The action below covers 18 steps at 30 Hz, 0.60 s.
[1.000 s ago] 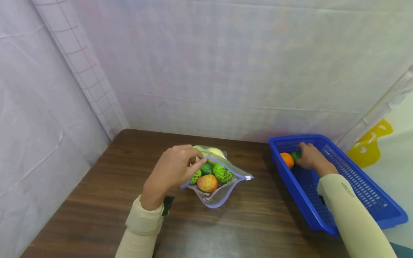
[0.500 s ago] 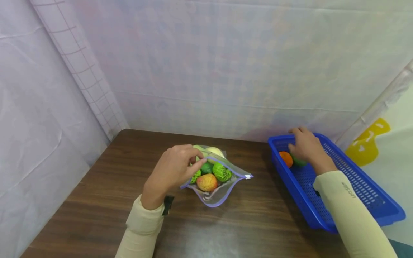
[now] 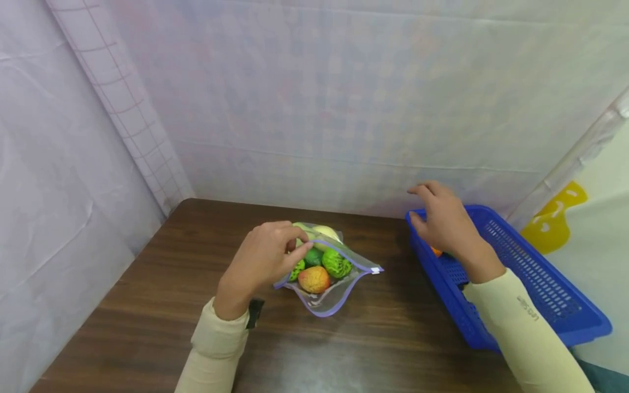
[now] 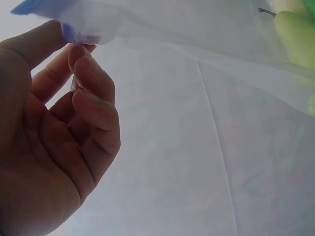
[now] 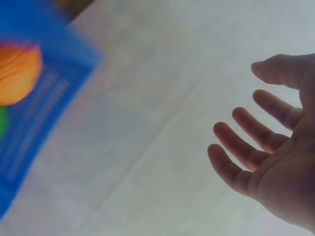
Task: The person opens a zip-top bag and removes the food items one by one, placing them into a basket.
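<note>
My left hand (image 3: 267, 248) pinches the rim of a clear zip bag (image 3: 326, 311) with a purple seal, between thumb and forefinger. Inside the bag sit an orange-yellow mango-like fruit (image 3: 314, 279), a bright green textured one (image 3: 337, 263), a dark green one (image 3: 313, 256) and pale green ones behind. A pear (image 4: 295, 37) shows through the plastic in the left wrist view. My right hand (image 3: 444, 221) is raised over the near-left corner of the blue basket (image 3: 540, 284), fingers spread and nothing in them. In the basket, an orange (image 5: 17, 73) and a green item (image 5: 2, 120) are partly hidden.
The brown wooden table (image 3: 187, 305) carries the bag in the middle and the basket at the right. White sheets (image 3: 319, 109) hang behind and at the left side. A white slider (image 3: 376, 271) sits at the bag's right corner.
My right hand has lifted out of the basket's fruit and moved up and left, its fingers spreading. The left hand keeps its pinch on the bag, nearly still.
</note>
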Available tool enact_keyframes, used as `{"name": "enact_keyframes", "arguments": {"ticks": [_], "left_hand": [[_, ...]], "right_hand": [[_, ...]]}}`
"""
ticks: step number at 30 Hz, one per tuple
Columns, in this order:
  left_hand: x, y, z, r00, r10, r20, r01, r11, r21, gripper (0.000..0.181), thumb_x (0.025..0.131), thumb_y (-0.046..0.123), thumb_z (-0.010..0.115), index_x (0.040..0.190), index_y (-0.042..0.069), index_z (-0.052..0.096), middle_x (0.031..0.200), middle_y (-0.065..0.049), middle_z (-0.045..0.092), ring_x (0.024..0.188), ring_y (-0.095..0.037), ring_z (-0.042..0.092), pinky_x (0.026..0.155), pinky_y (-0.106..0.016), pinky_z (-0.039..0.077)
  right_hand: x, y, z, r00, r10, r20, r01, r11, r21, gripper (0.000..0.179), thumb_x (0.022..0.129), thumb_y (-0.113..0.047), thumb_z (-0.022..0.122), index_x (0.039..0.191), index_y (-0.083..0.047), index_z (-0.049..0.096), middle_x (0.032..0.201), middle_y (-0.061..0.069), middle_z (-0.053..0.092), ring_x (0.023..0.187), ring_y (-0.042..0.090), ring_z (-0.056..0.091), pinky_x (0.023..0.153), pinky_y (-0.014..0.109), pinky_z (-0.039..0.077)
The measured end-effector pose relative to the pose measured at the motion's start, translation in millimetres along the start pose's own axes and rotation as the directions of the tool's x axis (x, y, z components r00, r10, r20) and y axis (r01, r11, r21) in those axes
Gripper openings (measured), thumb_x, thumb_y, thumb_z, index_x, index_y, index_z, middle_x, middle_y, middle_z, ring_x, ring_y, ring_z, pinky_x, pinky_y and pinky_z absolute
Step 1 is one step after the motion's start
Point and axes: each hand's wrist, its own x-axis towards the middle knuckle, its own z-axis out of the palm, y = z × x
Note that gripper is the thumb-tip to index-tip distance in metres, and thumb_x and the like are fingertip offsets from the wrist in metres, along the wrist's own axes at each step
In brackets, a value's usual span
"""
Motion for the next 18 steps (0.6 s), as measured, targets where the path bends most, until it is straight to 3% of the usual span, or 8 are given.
{"name": "enact_keyframes", "arguments": {"ticks": [4,12,15,18], "left_hand": [[-1.0,-0.3,-1.5,1.0,-0.002,-0.011,0.002,1.0,0.003,0.01,0.09,0.025,0.076,0.088,0.015,0.077,0.065,0.008,0.052,0.054,-0.005,0.041,0.05,-0.022,0.036],[-1.0,-0.2,-5.2,1.0,-0.015,-0.006,0.015,1.0,0.001,0.011,0.09,0.025,0.075,0.087,0.015,0.076,0.066,0.007,0.054,0.056,-0.005,0.043,0.052,-0.023,0.038],[-1.7,-0.3,-6.4,1.0,-0.018,-0.007,0.018,1.0,0.0,0.011,0.09,0.025,0.075,0.087,0.015,0.076,0.066,0.007,0.054,0.056,-0.005,0.043,0.052,-0.023,0.038],[-3.4,-0.9,-7.2,1.0,-0.016,-0.004,0.016,1.0,0.001,0.01,0.09,0.024,0.075,0.087,0.015,0.076,0.066,0.007,0.055,0.056,-0.005,0.043,0.052,-0.023,0.037]], "right_hand": [[0.1,-29.7,-8.5,0.99,-0.075,-0.122,0.083,0.995,0.056,0.045,0.084,-0.008,0.075,0.126,-0.001,0.061,0.128,0.02,0.059,0.116,0.043,0.057,0.095,0.058,0.046],[-14.8,-88.0,-24.0,0.959,-0.057,-0.278,0.133,0.956,0.262,0.046,0.086,-0.006,0.074,0.13,-0.004,0.061,0.133,0.013,0.059,0.124,0.033,0.057,0.1,0.051,0.045],[-19.9,-106.4,-20.9,0.951,-0.063,-0.302,0.166,0.929,0.33,0.046,0.086,-0.007,0.074,0.13,-0.005,0.061,0.133,0.011,0.06,0.124,0.028,0.058,0.105,0.043,0.044],[-24.0,-125.0,-13.4,0.956,-0.059,-0.287,0.174,0.901,0.396,0.045,0.087,-0.011,0.074,0.13,-0.007,0.061,0.134,0.008,0.061,0.124,0.023,0.057,0.105,0.035,0.044]]}}
